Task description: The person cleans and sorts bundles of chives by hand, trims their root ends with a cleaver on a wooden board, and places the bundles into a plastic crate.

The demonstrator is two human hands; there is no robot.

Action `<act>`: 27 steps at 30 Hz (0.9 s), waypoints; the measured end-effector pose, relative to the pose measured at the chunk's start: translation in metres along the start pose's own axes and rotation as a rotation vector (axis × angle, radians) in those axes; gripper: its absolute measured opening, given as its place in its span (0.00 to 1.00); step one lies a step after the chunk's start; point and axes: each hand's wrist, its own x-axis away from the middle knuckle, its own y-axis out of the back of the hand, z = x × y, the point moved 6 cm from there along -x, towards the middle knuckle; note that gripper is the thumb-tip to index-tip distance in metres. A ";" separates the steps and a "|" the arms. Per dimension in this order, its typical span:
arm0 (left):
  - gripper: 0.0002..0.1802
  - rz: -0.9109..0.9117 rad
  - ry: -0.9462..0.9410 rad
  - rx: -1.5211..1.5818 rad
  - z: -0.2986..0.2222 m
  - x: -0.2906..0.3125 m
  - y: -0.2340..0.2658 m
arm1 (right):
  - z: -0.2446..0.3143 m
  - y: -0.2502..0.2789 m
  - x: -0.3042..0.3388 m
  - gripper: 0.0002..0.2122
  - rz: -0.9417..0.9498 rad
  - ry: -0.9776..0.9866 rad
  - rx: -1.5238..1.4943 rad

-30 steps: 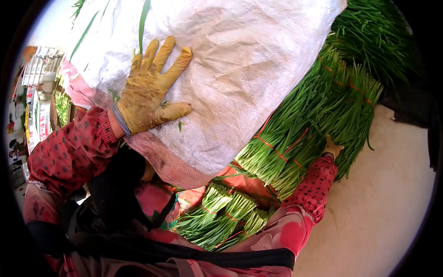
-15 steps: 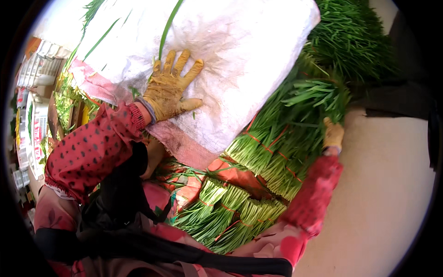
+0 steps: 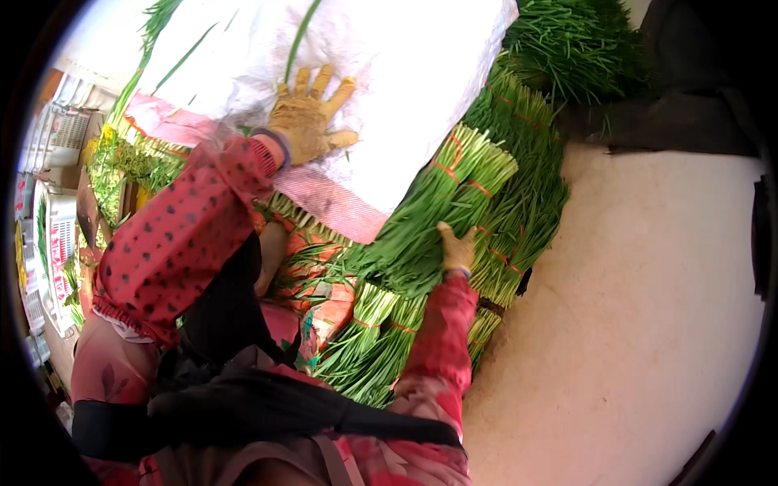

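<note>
My left hand (image 3: pixel 309 121), in a soiled yellow glove, lies flat with fingers spread on a white woven sack (image 3: pixel 397 97) that covers part of a heap of greens. A single green leaf (image 3: pixel 301 36) lies on the sack just beyond those fingers. My right hand (image 3: pixel 459 249), gloved alike, grips the near side of a bundle of garlic chives (image 3: pixel 438 202) tied with orange bands; its thumb shows, the other fingers are mostly hidden. The bundle's pale stems point up and right, its leaves down and left.
More tied chive bundles (image 3: pixel 527 186) are stacked at the right, with loose-topped greens (image 3: pixel 571 44) behind. Other bundles (image 3: pixel 377 332) lie near my lap beside orange sheeting (image 3: pixel 324 312). Pale floor (image 3: pixel 632 300) spreads right; dark cloth (image 3: pixel 673 121) lies beyond. White crates (image 3: pixel 69 134) stand far left.
My right hand has come left from the stack's right edge, and a chive bundle now lies turned across the stack beside the sack. My left hand stays spread on the sack.
</note>
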 end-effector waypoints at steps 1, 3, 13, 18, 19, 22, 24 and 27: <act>0.48 0.035 0.003 0.008 0.000 0.007 -0.002 | 0.003 -0.023 0.007 0.55 -0.014 -0.091 0.191; 0.47 0.048 -0.013 0.038 0.006 0.021 0.030 | 0.013 -0.038 0.002 0.60 0.004 -0.208 0.169; 0.39 0.173 0.170 1.262 0.072 0.143 0.111 | 0.027 0.062 0.028 0.24 0.235 -0.154 -0.406; 0.36 -0.036 -0.087 1.654 0.092 0.174 0.120 | 0.097 0.140 0.154 0.35 0.230 0.477 -0.460; 0.36 -0.048 -0.106 1.663 0.082 0.177 0.112 | 0.103 0.149 0.182 0.37 0.192 0.428 -0.433; 0.37 0.109 0.040 1.807 0.055 0.206 0.082 | 0.172 0.166 0.282 0.29 0.360 0.363 -0.612; 0.36 0.232 0.090 2.037 0.046 0.222 0.063 | 0.201 0.165 0.330 0.23 0.430 0.383 -0.723; 0.35 0.373 0.139 2.204 0.044 0.245 0.070 | 0.243 0.150 0.391 0.23 0.632 0.504 -0.726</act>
